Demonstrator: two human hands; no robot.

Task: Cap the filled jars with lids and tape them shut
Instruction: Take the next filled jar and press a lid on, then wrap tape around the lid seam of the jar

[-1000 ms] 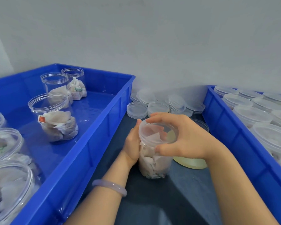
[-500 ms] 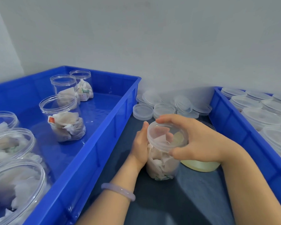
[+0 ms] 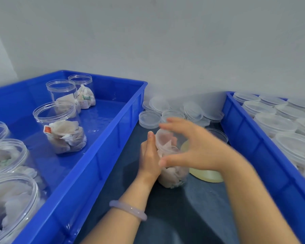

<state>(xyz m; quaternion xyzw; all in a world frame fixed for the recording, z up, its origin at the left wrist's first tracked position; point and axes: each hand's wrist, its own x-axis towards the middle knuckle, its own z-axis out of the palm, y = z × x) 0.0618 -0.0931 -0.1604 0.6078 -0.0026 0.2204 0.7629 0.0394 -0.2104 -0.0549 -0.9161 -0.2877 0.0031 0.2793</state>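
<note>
**A:** Where stands the clear plastic jar of white sachets (image 3: 173, 171)?
**B:** On the dark tabletop (image 3: 192, 208), left hand (image 3: 149, 155) gripping its side; right hand (image 3: 201, 148) with thumb and fingers spread around its translucent round lid (image 3: 165, 140).

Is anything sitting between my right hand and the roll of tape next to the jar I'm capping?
Nothing visible does. The tape roll lies flat on the table just right of the jar, directly below your right hand, which arches over the lid. Your left hand holds the jar's left side, clear of that path.
</note>
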